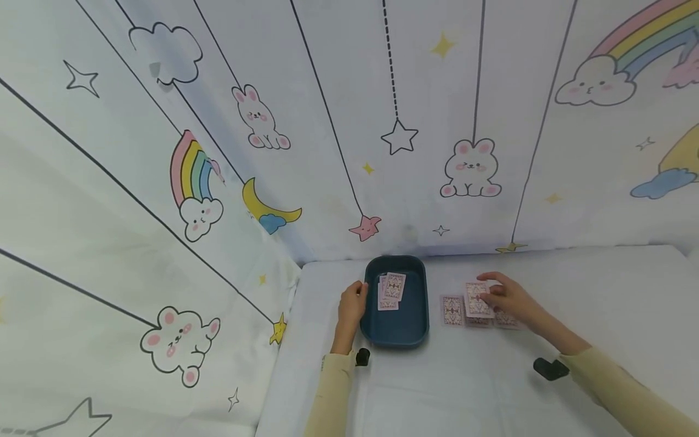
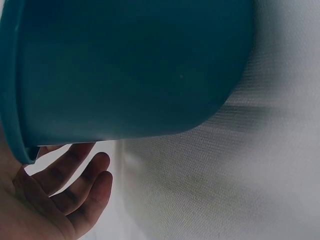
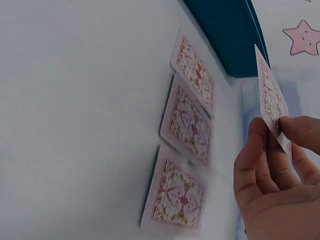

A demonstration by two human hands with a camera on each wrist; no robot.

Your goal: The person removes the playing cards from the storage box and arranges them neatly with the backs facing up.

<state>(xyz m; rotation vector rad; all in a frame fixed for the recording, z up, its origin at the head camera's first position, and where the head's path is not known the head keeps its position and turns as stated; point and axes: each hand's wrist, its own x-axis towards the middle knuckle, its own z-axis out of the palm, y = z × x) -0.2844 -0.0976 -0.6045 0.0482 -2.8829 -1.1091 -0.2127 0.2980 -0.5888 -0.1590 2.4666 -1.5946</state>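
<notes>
In the head view, my left hand (image 1: 352, 304) is at the left rim of a deep blue tray (image 1: 401, 331). The left wrist view shows the tray's outer wall (image 2: 135, 75), with the fingers loosely bent beside it and the thumb out of sight. A few patterned playing cards (image 1: 394, 286) overlap face down inside the tray. Right of it, my right hand (image 1: 508, 297) pinches a playing card (image 3: 271, 95) between thumb and fingers, raised over a row of three face-down cards. That row shows as a near card (image 3: 178, 197), a middle card (image 3: 187, 122) and a far card (image 3: 195, 75).
A white cloth (image 1: 437, 388) covers the table. Behind it hangs a white curtain (image 1: 338, 121) printed with bunnies, stars and rainbows, which also runs down the left side. Dark wrist mounts (image 1: 550, 368) show by both forearms.
</notes>
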